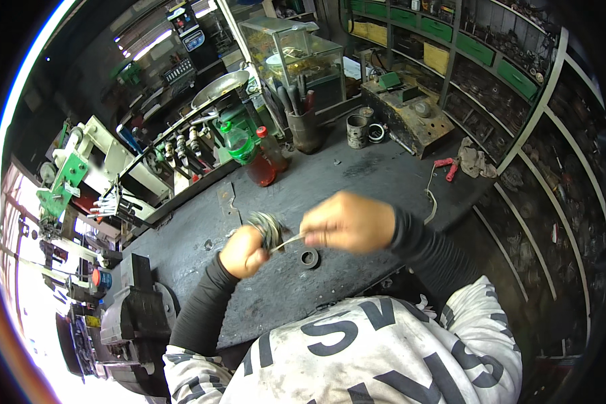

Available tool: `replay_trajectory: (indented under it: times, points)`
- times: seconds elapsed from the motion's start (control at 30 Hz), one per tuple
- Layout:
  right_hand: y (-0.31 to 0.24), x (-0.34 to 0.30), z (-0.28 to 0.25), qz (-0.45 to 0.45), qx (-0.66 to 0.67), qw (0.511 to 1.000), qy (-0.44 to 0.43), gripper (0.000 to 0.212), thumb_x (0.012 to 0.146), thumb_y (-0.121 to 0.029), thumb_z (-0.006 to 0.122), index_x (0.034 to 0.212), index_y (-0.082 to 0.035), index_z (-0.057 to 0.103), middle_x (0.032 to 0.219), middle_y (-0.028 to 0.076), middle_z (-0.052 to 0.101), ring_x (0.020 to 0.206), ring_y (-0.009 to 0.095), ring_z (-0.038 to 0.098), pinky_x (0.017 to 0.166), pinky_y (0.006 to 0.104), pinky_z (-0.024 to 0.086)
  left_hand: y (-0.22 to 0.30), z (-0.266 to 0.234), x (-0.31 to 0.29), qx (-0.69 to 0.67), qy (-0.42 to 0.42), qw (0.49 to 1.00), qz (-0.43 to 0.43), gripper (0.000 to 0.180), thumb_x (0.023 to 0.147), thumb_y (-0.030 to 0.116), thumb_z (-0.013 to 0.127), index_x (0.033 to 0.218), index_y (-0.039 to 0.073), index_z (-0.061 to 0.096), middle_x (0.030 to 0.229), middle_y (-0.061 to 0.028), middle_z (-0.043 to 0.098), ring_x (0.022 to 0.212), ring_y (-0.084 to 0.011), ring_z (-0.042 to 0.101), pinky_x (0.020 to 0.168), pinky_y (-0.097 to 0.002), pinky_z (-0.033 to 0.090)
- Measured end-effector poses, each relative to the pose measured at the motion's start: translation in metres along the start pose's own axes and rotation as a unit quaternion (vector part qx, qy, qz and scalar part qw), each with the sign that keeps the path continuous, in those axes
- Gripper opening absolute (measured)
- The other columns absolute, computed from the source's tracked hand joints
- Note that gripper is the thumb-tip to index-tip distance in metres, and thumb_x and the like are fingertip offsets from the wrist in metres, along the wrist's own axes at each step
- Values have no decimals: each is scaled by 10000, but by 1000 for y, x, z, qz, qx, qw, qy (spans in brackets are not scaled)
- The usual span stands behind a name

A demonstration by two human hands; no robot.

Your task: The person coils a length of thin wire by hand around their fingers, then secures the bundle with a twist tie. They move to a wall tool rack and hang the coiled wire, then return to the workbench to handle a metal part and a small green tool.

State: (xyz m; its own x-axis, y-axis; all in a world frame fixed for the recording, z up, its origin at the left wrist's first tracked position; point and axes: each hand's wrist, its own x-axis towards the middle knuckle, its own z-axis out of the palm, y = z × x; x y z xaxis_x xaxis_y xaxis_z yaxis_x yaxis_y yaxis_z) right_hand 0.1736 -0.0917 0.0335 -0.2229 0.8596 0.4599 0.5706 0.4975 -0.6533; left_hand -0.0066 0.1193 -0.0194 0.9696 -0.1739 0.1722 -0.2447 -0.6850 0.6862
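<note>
My left hand (241, 253) is closed around a round bundle wound with pale strands (268, 226); its exact kind I cannot make out, and the fingers cover part of it. From this bundle a thin, light cord (289, 242) runs tight to my right hand (351, 222). That hand pinches the cord's other end between thumb and fingers and is blurred by motion. Both hands are held over the dark workbench (202, 296). Just below the cord, a small black ring (309, 258) lies on the bench top, touched by neither hand.
Two bottles, one green-capped (249, 151) and one red-capped (271, 147), stand beyond my hands. Behind them is a tool holder (304, 128). A metal cup (357, 131) and a worn metal block (421, 124) sit farther right, near red-handled pliers (451, 170). At left stands a vise (138, 303).
</note>
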Motion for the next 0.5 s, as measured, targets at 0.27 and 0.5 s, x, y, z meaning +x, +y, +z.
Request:
replay_trajectory:
  times: [0.27, 0.5]
  points:
    - [93, -20, 45, 103, 15, 986, 130, 210, 920, -248, 547, 919, -42, 590, 778, 147, 637, 723, 304, 628, 646, 361, 487, 64, 19, 49, -413, 228, 867, 161, 768, 925, 590, 354, 1210, -115, 464, 654, -124, 617, 574, -186, 523, 675, -305, 455]
    - [31, -85, 42, 155, -98, 979, 91, 142, 880, -170, 591, 921, -33, 587, 764, 146, 626, 695, 320, 633, 589, 377, 483, 27, 14, 104, 301, 179, 919, 181, 745, 819, 601, 541, 1121, -80, 528, 889, -200, 616, 752, -381, 563, 783, -430, 450]
